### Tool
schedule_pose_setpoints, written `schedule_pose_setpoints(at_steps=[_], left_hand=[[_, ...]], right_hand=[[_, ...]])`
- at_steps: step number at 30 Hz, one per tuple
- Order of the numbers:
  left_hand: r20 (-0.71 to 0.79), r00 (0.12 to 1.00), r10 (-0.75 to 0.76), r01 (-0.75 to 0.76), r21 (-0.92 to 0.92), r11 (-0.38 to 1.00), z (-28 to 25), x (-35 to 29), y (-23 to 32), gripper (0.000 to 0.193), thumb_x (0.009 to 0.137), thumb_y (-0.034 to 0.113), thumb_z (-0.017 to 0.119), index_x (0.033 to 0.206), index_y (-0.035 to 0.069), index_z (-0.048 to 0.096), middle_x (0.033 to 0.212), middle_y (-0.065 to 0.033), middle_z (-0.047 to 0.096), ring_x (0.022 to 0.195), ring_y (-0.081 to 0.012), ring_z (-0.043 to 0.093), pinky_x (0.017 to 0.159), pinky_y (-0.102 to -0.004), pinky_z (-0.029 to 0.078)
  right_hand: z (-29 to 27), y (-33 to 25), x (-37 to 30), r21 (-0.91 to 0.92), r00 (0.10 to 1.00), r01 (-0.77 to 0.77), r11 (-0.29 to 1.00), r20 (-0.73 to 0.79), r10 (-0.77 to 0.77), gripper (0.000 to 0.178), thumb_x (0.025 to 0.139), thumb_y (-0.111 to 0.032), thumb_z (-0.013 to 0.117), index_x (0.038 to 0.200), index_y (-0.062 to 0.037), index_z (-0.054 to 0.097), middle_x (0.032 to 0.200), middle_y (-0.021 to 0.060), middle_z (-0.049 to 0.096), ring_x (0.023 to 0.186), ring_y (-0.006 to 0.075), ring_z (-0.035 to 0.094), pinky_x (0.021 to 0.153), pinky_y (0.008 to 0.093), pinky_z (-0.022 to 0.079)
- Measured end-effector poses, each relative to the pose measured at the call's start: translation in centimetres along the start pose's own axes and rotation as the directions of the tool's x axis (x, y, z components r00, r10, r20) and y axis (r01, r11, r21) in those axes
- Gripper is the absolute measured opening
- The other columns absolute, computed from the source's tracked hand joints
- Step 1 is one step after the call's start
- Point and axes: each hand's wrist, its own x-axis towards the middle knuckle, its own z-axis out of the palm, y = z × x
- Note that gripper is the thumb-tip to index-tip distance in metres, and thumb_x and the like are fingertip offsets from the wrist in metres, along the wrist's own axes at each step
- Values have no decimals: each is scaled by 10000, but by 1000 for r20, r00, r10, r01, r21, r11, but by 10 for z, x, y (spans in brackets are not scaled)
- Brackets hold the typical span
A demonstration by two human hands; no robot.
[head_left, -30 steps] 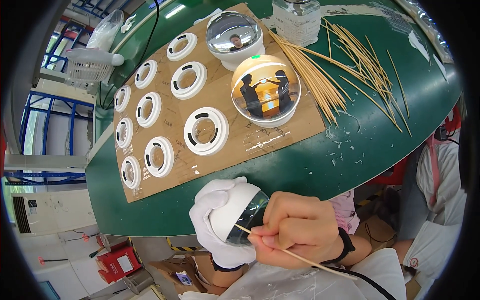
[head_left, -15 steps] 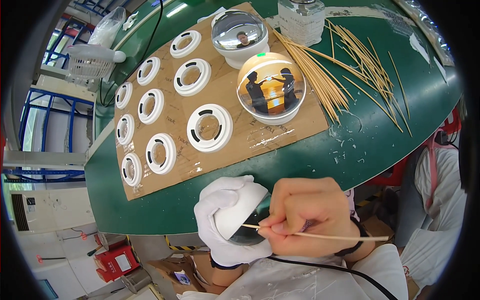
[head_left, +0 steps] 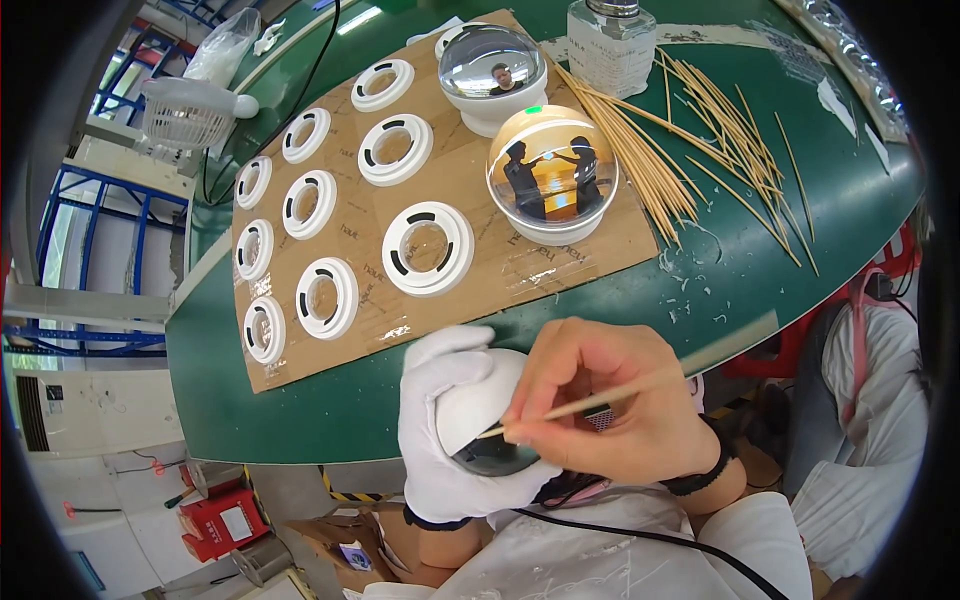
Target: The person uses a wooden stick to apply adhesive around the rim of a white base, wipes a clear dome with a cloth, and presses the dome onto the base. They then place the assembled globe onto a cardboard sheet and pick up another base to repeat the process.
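In a white glove, my left hand is wrapped round a ball with a white shell and a dark glossy part. My bare right hand pinches a thin wooden stick. The tip of the stick rests at the line where white meets dark. My fingers cover part of the ball. Beyond my hands, a glass ball with an orange picture of two silhouettes sits on a white base. Behind it stands a second glossy ball on a white base.
Several white rings with black strips lie on a cardboard sheet over the green table. Many wooden sticks are spread at the right, beside a glass jar. A small fan is far left. Another person's sleeve shows at right.
My right hand has tilted the stick so its rear end points higher, and its fingers have loosened a little. The ball has turned slightly in my left hand, with the dark part lower.
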Motion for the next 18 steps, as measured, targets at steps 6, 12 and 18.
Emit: schedule_pose_setpoints(at_steps=[6, 12, 18], left_hand=[[-111, 956, 270, -234, 262, 936, -3, -7, -13, 791, 581, 266, 848, 1219, 32, 443, 1194, -197, 463, 1065, -330, 512, 892, -423, 456], [-97, 906, 412, -330, 449, 830, 13, -5, -15, 789, 552, 152, 865, 1222, 45, 462, 1228, -257, 487, 1079, -361, 536, 894, -419, 466], [-99, 957, 274, -206, 436, 876, 6, -7, -13, 758, 621, 112, 821, 1255, 43, 410, 1286, -175, 457, 1090, -246, 523, 891, -360, 465]], right_hand=[[10, 15, -7, 255, 973, 140, 957, -215, -85, 230, 807, 104, 580, 953, -23, 456, 847, 83, 548, 602, 85, 551, 481, 200, 408], [20, 28, -8, 276, 907, 303, 912, -376, -187, 209, 828, 119, 521, 960, -15, 430, 873, 108, 491, 578, 110, 542, 429, 189, 385], [13, 30, -2, -340, 862, 383, 859, -202, -464, 298, 677, 103, 717, 670, -62, 469, 729, 76, 506, 601, 161, 510, 539, 249, 403]])
